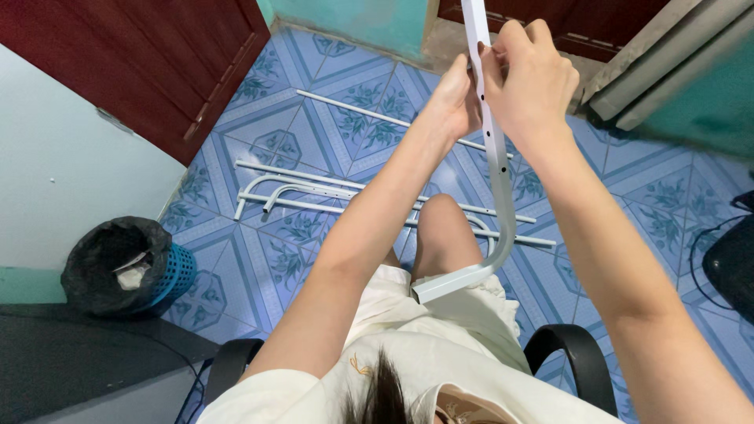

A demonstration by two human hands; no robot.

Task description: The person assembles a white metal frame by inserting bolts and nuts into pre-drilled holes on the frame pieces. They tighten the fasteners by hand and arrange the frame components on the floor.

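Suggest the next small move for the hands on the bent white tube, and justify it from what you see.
Probably slide the right hand slightly down the white tube: both hands pinch it near the top, left hand alongside, while the curved lower end hangs unsupported above the lap.

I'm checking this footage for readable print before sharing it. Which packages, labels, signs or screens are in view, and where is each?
No packages, labels, signs or screens show.
Nearest thing: crumpled pale paper scraps inside the black-lined blue waste bin at lower left; any print is too small to tell.
The white bent metal bar, held up by the left hand and right hand, carries only punched holes.
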